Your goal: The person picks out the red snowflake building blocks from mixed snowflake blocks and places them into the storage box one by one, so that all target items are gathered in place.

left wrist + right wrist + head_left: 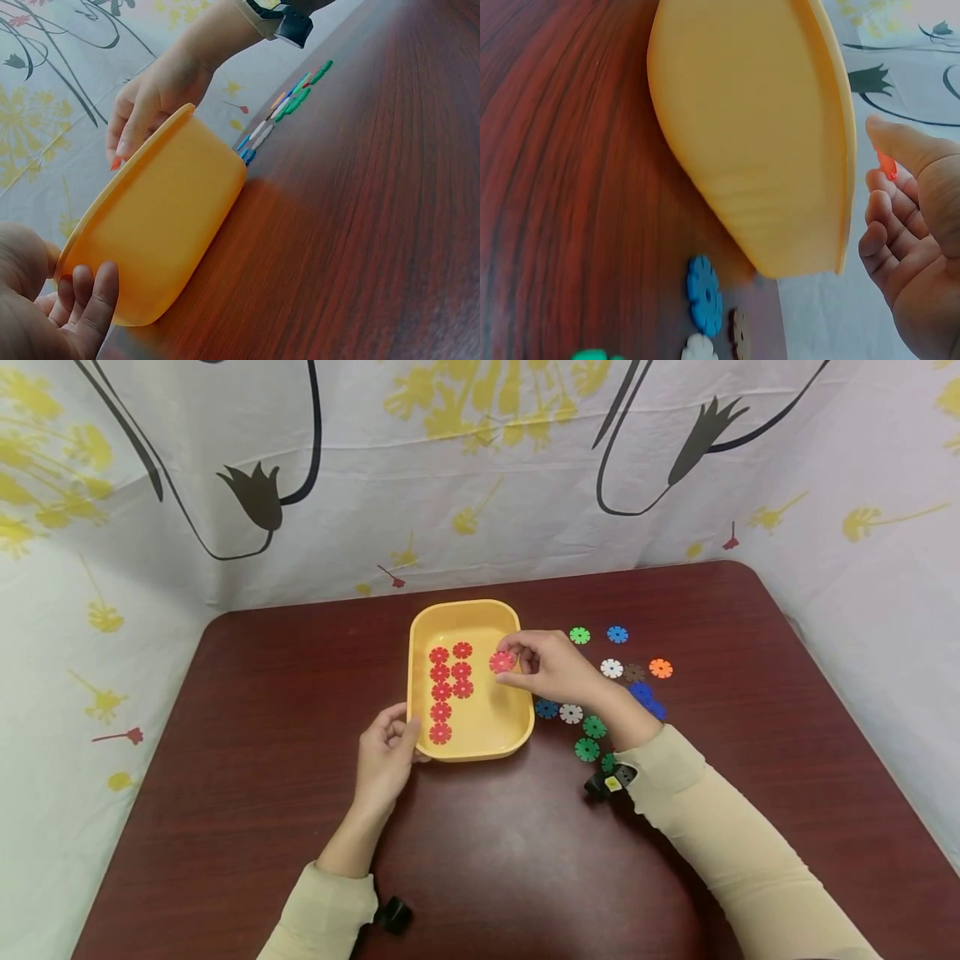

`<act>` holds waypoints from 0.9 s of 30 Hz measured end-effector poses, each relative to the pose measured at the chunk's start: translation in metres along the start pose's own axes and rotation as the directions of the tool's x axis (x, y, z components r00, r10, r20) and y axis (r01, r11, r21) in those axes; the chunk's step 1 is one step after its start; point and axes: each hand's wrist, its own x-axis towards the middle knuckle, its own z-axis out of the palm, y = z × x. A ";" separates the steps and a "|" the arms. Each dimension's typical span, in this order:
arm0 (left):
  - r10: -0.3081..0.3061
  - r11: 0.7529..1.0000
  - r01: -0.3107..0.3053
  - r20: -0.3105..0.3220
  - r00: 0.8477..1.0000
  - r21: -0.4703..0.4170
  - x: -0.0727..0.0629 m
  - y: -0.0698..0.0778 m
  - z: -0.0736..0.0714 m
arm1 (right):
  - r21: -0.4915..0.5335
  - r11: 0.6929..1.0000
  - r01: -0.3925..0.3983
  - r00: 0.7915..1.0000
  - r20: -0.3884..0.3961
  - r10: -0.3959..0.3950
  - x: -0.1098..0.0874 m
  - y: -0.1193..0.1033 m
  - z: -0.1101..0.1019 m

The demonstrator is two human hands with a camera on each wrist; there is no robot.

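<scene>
A yellow plastic tray (487, 727) lies on the table with several red notched discs (441, 691) in two columns on its left side. My left hand (384, 756) grips the tray's left wall near the front corner, thumb at the rim and fingers along the outside, as the left wrist view shows. Over the right part of the tray, my right hand (551, 664) pinches one red notched disc (501, 662) between thumb and fingertips. The right wrist view shows that same red disc (887, 163) edge-on, level with the tray's rim.
Right of the tray, loose notched discs lie scattered on the dark wooden table (247, 710): green discs (587, 749), a white disc (611, 668), an orange disc (661, 668), blue discs (641, 693) and a brown one (634, 672). A patterned cloth (525, 527) hangs behind the table.
</scene>
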 end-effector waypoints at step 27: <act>-0.030 0.999 0.029 -0.032 0.999 -0.039 -0.002 0.003 0.004 | -0.124 0.992 0.028 0.973 0.229 0.001 0.040 -0.014 0.042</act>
